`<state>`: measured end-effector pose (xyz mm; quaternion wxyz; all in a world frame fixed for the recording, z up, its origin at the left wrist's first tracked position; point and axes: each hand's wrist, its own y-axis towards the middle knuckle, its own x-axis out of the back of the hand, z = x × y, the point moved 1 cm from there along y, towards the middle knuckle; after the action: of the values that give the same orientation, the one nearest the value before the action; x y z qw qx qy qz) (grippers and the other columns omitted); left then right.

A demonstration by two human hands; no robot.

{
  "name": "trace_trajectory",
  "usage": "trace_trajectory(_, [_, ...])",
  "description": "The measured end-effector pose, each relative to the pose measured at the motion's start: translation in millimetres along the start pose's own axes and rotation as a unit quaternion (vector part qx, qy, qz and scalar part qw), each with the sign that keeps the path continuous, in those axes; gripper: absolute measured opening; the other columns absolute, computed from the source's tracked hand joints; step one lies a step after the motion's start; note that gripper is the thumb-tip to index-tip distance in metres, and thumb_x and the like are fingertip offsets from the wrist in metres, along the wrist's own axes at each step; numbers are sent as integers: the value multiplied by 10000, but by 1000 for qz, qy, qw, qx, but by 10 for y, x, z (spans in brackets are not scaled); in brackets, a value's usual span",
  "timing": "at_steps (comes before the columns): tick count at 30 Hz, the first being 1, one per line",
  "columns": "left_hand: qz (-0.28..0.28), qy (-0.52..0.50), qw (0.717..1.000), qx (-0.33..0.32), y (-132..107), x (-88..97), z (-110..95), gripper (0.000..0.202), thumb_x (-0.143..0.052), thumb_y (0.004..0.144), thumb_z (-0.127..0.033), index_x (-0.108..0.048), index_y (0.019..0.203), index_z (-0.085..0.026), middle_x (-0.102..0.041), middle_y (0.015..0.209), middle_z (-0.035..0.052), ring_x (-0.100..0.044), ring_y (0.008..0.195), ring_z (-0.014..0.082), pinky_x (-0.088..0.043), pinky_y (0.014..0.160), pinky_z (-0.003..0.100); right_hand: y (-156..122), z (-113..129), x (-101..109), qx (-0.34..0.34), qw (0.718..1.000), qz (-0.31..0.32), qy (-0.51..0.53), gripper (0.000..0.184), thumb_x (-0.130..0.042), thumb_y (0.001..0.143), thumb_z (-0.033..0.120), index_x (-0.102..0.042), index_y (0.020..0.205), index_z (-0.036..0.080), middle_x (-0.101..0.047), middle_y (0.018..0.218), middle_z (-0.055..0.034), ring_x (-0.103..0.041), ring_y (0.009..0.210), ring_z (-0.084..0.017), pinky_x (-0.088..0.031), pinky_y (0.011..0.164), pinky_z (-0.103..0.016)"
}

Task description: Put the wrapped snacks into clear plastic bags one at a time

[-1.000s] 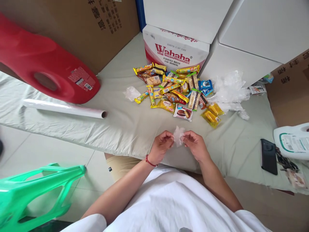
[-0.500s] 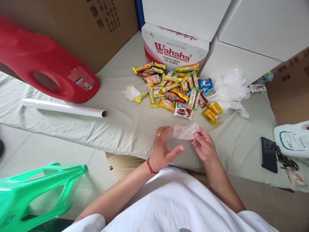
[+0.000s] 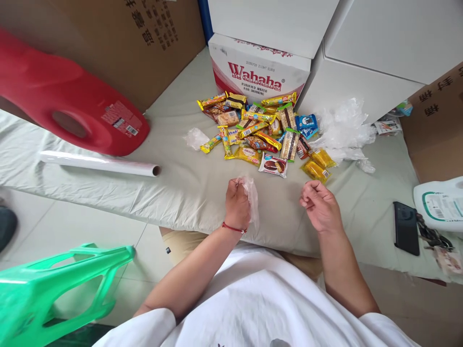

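My left hand (image 3: pixel 237 200) is closed around a crumpled clear plastic bag (image 3: pixel 252 195), which hangs down along the thumb side over the sheet. To the right, my right hand (image 3: pixel 320 202) is raised just above the sheet with its fingers curled in and the thumb pressed against them; nothing shows in it. Beyond both hands lies a heap of wrapped snacks, with a chocolate pie packet (image 3: pixel 273 165) at its near edge. Two yellow-wrapped cakes (image 3: pixel 314 171) lie nearest the right hand. More clear plastic bags (image 3: pixel 343 130) are bunched right of the heap.
A Wahaha water carton (image 3: pixel 260 72) stands behind the snacks. On the left are a red jug (image 3: pixel 108 120) and a white roll (image 3: pixel 101 163). A phone (image 3: pixel 405 229) and a white bottle (image 3: pixel 441 205) are at right. A green stool (image 3: pixel 65 279) stands on the floor.
The plastic bag has passed from my right hand to my left, which was open and is now closed on it. My hands have moved apart, the right one slightly rightward.
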<state>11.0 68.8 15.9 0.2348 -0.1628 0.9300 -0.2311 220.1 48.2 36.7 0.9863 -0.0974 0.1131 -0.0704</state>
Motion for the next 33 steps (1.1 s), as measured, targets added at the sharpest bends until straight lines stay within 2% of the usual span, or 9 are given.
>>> trace_trajectory(3, [-55,9,997,-48,5,-39,48,281,-625,934,-389,-430,796,-240,-371,592,-90,-334,488,82,-269,457,223,-120,-193,-211,0,995,71,-67,303,-839,776,457,-692,956,263,-614,883,-4,-540,746,-138,-497,663,-267])
trace_trajectory(6, [-35,-6,998,-54,23,-62,95,296,-634,931,-393,-422,790,-241,-358,582,-94,-320,474,75,-266,455,216,-246,-419,-448,33,975,145,-165,426,-882,718,376,-708,1098,293,-680,1097,-30,-614,990,-198,-537,827,-320])
trace_trajectory(8, [-5,-26,998,-53,57,-37,90,288,-663,911,-379,-433,806,-241,-393,594,-92,-352,480,71,-280,462,211,-258,-507,-496,24,965,165,-202,300,-828,773,365,-729,1044,283,-706,1008,-20,-632,924,-192,-534,814,-328])
trace_trajectory(15, [74,-20,993,94,252,168,16,326,-770,782,-308,-455,772,-226,-376,566,-103,-289,414,44,-166,417,199,34,-334,-29,-100,989,80,-69,341,-855,726,501,-713,857,221,-591,713,19,-459,574,-106,-408,498,-238])
trace_trajectory(18, [47,-32,993,107,271,198,30,339,-758,783,-317,-433,757,-225,-379,568,-107,-293,406,38,-171,412,200,23,-265,6,-34,997,1,-75,359,-840,748,529,-687,894,239,-581,773,14,-488,646,-116,-421,526,-225])
trace_trajectory(22, [26,-66,989,133,257,186,51,357,-732,801,-301,-390,731,-227,-366,549,-113,-299,392,36,-167,408,206,-91,-325,-226,37,987,80,-132,669,-956,612,423,-659,1199,301,-669,1138,-35,-601,1034,-193,-543,850,-311])
trace_trajectory(28, [24,-102,980,169,282,191,12,354,-771,762,-284,-424,747,-217,-413,556,-109,-321,390,36,-208,402,208,41,-467,-202,-110,989,81,-53,413,-837,724,570,-703,898,221,-586,703,10,-490,616,-128,-453,548,-259])
trace_trajectory(31, [32,-112,983,140,252,184,-5,372,-767,763,-299,-404,737,-220,-365,540,-114,-282,380,32,-152,391,206,50,-380,-94,25,985,-18,-172,342,-823,768,498,-733,978,243,-638,874,-28,-526,705,-148,-478,605,-273])
trace_trajectory(33, [47,-113,986,114,202,163,-8,408,-774,748,-319,-378,727,-222,-338,537,-116,-261,379,30,-102,392,206,4,-293,-114,155,949,-22,-273,329,-789,832,417,-735,1134,299,-641,1002,-41,-544,761,-162,-504,694,-296])
